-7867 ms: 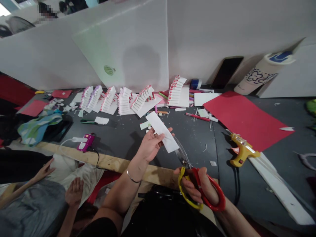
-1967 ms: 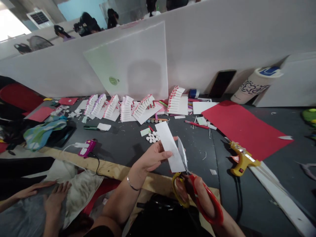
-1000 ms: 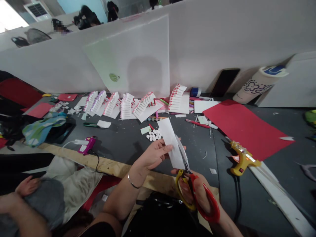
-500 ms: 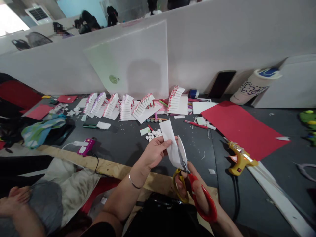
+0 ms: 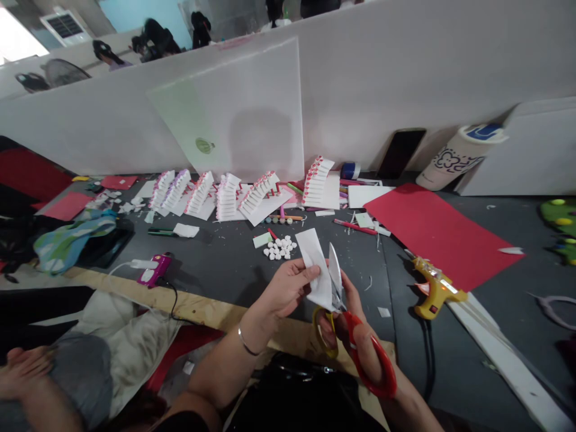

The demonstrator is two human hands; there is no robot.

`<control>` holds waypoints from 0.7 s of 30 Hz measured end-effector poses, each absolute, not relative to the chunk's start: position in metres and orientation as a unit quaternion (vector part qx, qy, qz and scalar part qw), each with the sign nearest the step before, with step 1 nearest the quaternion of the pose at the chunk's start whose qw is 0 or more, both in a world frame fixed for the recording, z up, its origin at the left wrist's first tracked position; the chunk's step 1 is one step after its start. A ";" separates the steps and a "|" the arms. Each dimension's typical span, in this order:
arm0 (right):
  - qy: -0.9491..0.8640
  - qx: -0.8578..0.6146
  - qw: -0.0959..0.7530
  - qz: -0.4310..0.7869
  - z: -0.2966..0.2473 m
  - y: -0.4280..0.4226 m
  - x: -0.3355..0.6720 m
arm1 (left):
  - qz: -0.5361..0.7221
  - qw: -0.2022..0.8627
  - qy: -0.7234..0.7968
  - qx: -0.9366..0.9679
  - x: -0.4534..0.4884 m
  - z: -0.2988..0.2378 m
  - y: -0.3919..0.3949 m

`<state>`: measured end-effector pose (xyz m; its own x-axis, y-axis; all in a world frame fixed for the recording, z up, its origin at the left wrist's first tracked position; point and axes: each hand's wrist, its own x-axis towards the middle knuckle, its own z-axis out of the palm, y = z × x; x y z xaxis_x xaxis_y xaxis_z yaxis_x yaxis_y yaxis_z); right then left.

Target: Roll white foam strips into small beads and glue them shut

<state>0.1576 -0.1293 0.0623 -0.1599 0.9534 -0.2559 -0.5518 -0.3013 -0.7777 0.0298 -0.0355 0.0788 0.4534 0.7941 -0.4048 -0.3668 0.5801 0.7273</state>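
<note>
Red and yellow loops of the scissors (image 5: 348, 321) sit nearest the wearer, with the right hand (image 5: 362, 339) closed through them and gripping firmly. Its steel blades point up and away from that grip, one lying against the right edge of the white paper strip (image 5: 316, 264); how far the blades are parted cannot be told.

Just left of the scissors, the left hand (image 5: 288, 288) pinches the strip's lower part between thumb and fingers, a narrow hold. The strip is held in the air above the dark table (image 5: 225, 258) and tilts away from the wearer.

Under both wrists runs a wooden edge (image 5: 202, 306). Far to the left of the grip and low, another person's hand (image 5: 22, 369) rests on grey cloth.

Beyond the left hand's fingers lies a cluster of small white pellets (image 5: 279, 247) beside a pale green card (image 5: 262, 240). Well left of the grip is a purple glue gun (image 5: 153, 270). To the right of it is a yellow glue gun (image 5: 434, 288), its nose touching a red paper sheet (image 5: 438, 231).

Farther off stands a row of folded paper staircases (image 5: 225, 195). Behind them a white board (image 5: 243, 114) leans on the partition, and to the far right a dark phone (image 5: 400, 153) and a printed cup (image 5: 459, 159) lean there too.
</note>
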 end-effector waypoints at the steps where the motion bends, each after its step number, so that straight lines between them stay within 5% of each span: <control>1: -0.267 -0.378 0.530 0.711 0.062 -0.129 0.157 | 0.362 0.803 0.379 0.284 0.030 0.078 -0.036; 21: -0.251 -0.408 0.509 0.716 0.054 -0.135 0.154 | 0.354 0.802 0.368 0.309 0.029 0.082 -0.036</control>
